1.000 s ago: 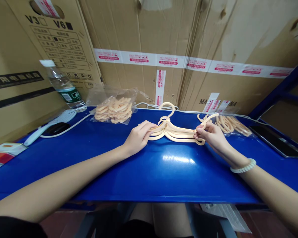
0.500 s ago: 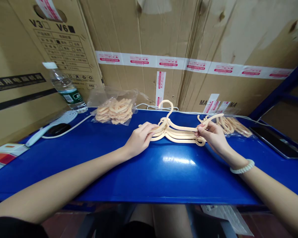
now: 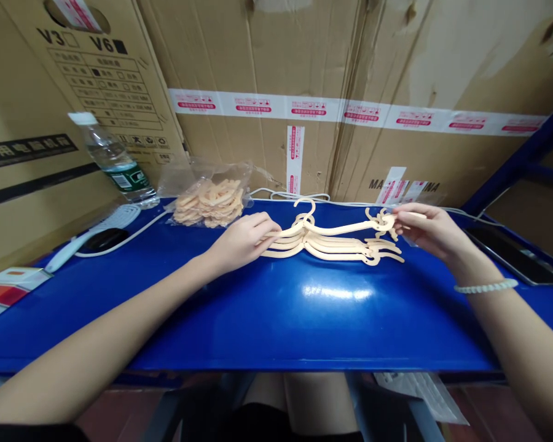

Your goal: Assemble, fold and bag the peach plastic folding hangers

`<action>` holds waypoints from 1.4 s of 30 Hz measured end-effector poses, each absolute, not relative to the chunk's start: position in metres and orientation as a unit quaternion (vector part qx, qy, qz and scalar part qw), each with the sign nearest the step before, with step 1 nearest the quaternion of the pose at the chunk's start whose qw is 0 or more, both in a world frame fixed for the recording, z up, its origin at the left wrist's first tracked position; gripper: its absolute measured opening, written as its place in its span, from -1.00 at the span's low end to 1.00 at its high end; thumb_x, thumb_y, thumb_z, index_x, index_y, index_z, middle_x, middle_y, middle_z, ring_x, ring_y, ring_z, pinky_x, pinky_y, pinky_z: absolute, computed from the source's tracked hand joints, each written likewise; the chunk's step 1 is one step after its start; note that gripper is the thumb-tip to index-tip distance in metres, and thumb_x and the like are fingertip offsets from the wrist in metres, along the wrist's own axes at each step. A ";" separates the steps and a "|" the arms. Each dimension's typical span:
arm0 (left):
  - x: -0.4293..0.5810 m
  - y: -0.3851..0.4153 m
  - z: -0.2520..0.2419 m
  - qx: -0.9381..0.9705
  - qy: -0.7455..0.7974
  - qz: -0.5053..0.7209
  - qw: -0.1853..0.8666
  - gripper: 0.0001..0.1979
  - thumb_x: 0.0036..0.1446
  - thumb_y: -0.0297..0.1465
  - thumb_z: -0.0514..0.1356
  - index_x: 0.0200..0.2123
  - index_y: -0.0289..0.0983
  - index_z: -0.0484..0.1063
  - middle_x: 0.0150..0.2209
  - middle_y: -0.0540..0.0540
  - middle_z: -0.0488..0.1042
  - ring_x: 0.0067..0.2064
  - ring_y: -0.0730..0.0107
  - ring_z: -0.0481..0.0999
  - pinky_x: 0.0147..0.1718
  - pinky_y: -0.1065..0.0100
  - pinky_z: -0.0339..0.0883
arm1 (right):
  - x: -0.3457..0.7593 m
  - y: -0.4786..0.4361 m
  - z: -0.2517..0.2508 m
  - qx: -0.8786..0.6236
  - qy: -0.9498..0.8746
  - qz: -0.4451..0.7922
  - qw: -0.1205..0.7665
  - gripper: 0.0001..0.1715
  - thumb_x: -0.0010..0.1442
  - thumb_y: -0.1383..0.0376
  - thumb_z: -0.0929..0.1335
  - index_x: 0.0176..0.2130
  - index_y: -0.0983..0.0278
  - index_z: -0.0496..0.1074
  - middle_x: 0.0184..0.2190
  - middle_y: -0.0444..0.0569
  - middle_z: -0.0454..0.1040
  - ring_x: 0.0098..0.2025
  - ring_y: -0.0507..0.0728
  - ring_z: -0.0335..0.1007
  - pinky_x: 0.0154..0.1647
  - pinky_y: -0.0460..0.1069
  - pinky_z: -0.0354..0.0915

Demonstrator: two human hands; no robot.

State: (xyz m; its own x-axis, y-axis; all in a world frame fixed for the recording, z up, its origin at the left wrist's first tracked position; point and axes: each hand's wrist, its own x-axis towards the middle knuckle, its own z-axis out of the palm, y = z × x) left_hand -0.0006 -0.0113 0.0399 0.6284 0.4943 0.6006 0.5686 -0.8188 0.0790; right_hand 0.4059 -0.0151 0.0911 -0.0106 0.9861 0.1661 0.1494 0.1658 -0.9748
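Note:
Several pale peach folding hangers lie stacked on the blue table [image 3: 258,319]. The top hanger [image 3: 341,231] has its hook [image 3: 309,205] pointing away from me, and its right arm is raised off the others. My left hand [image 3: 246,242] is closed around the left arm of that hanger, over the left side of the stack. With fingers pinched, my right hand [image 3: 426,224] holds the jointed right end of the same hanger. Below it, the stacked hangers [image 3: 336,250] show their end pieces [image 3: 387,252] reaching right. My fingers hide both gripping spots in part.
A clear bag of folded hangers [image 3: 212,202] lies at the back left, by a water bottle [image 3: 120,166]. A brush [image 3: 92,236], a black mouse [image 3: 105,239] and a white cable [image 3: 281,196] lie about. A phone [image 3: 516,255] is on the right. Cardboard boxes [image 3: 258,55] wall the back.
My right hand has moved right and slightly up along the top hanger to its outer end. The hanger's right arm has lifted away from the stack. My left hand has shifted slightly left.

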 end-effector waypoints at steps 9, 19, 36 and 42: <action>-0.008 -0.017 0.049 -0.958 -0.239 -0.149 0.061 -0.88 0.33 -0.43 0.13 -0.21 -0.23 0.49 -0.22 -0.10 0.56 -0.18 0.26 0.51 -0.23 0.34 0.29 | 0.422 -0.010 0.096 -0.502 -0.779 0.347 0.146 -0.44 -0.11 -0.14 0.58 -0.35 0.27 0.63 -0.44 -0.01 0.61 -0.39 0.17 0.50 -0.34 0.03 0.37; -0.004 -0.022 0.046 -0.954 -0.278 -0.105 0.045 -0.86 0.34 -0.42 0.13 -0.31 -0.24 0.42 -0.28 -0.06 0.54 -0.25 0.30 0.51 -0.28 0.34 0.28 | 0.421 -0.009 0.091 -0.521 -0.826 0.215 0.028 -0.43 -0.01 -0.18 0.46 -0.40 0.28 0.58 -0.41 0.04 0.59 -0.35 0.20 0.45 -0.29 0.06 0.27; 0.008 -0.026 0.034 -0.922 -0.305 -0.189 0.144 -0.85 0.35 -0.36 0.10 -0.23 -0.27 0.45 -0.15 -0.14 0.56 -0.09 0.20 0.55 -0.22 0.29 0.40 | 0.427 -0.010 0.096 -0.527 -0.820 0.200 0.096 -0.41 0.08 -0.21 0.42 -0.32 0.26 0.51 -0.45 0.01 0.55 -0.39 0.17 0.45 -0.37 0.02 0.32; 0.016 -0.031 0.028 -0.916 -0.265 -0.250 0.165 -0.83 0.33 -0.39 0.11 -0.12 -0.29 0.48 -0.13 -0.15 0.59 -0.13 0.24 0.58 -0.20 0.29 0.44 | 0.454 0.007 0.084 -0.595 -0.777 -0.030 0.201 -0.71 0.23 0.16 0.32 -0.13 0.24 0.52 -0.33 0.06 0.58 -0.33 0.24 0.51 -0.28 0.09 0.38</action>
